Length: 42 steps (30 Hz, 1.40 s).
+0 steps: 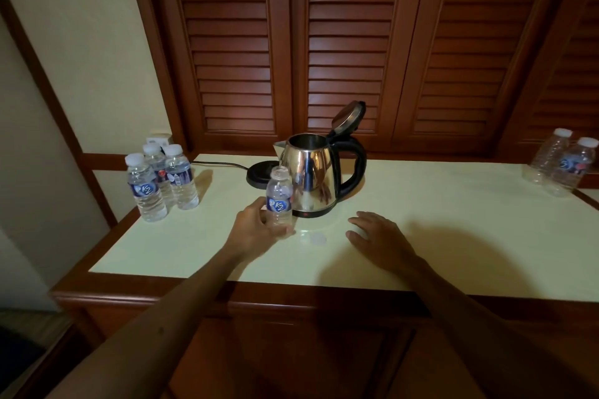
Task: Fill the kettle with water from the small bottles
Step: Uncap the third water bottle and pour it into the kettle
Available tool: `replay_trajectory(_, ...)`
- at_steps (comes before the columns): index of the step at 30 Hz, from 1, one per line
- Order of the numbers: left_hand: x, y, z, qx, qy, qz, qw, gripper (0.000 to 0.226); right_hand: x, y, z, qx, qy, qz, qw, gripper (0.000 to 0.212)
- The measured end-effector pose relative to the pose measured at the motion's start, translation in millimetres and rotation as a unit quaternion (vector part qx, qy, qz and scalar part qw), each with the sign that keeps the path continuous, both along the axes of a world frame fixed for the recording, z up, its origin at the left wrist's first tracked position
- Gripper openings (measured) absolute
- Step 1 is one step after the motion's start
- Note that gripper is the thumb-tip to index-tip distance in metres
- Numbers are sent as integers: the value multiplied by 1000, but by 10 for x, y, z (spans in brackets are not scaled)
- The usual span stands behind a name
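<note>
Wooden cabinet front [291, 350], nearest: dark reddish timber, moulded edge, carrying a pale cream surface [453, 236], smooth with a dull sheen.

Left hand [256, 227]: fingers curled round an uncapped bottle [279, 201] standing upright on the surface, just in front of the kettle. Thin clear plastic, ribbed, blue label; looks empty or close to it, though I cannot tell for certain.

Right hand [379, 233]: fingers spread and relaxed, holding nothing, low over the surface to the right of a small pale cap [317, 239].

Kettle [312, 175]: mid-surface, polished steel, rounded body, black handle at right, spout at left, lid [348, 116] hinged up. It stands off its black round base [259, 175], which sits just behind at left with its cord [220, 165].

Three capped full bottles [162, 181]: clustered at far left. Two capped empty-looking bottles [564, 162]: far right.

Louvred wooden doors [324, 42]: behind.

Risks, as I judge them: a light bottle tips at a nudge; thin walls buckle under a hard squeeze, spilling any water left; the near-white cap is easy to lose against the cream top; water reaching the base or cord would be a hazard.
</note>
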<state>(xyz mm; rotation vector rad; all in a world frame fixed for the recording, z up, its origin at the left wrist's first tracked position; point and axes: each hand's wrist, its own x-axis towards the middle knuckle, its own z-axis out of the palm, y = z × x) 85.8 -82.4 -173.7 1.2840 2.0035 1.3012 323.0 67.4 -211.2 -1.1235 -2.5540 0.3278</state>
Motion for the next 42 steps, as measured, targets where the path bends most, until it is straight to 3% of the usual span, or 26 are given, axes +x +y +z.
replay_trajectory(2, -6, -49, -128, 15, -36, 6, 999, 60, 1, 3, 0, -1, -1, 4, 1000, 61)
replay_trajectory(9, -15, -42, -201, 45, -20, 2, 999, 60, -112, -33, 122, 48, -94, -12, 994, 44)
replay_trajectory(13, -38, -31, -224, 49, -16, -2, 999, 61, -417, -198, 282, -33, -59, 38, 997, 34)
replay_trajectory(15, -38, -28, -238, 49, -17, -2, 999, 63, -543, -332, 304, -73, -40, 83, 993, 42)
replay_trajectory(17, -42, -22, -254, 48, -18, -3, 999, 66, -611, -402, 272, -77, -50, 123, 988, 48)
replay_trajectory(20, -44, -25, -255, 48, -25, -8, 999, 65, -626, -378, 294, -76, -73, 131, 986, 36)
replay_trajectory(24, -64, -43, -246, 65, -29, -11, 997, 61, -690, -378, 644, -97, 46, 141, 984, 9)
replay_trajectory(27, -76, -35, -256, 68, -33, -10, 997, 60, -837, -412, 1100, -63, 149, 120, 980, 26)
replay_trajectory(30, -89, -30, -266, 68, -32, -14, 997, 61, -996, -491, 1502, -12, 169, 170, 971, 34)
replay_trajectory(36, -96, -36, -252, 65, -36, -13, 997, 59, -1296, -539, 1614, 12, 40, 233, 972, 34)
replay_trajectory(42, -118, -17, -279, 72, -54, -12, 996, 61, -1299, -466, 1753, 5, -23, 254, 967, 31)
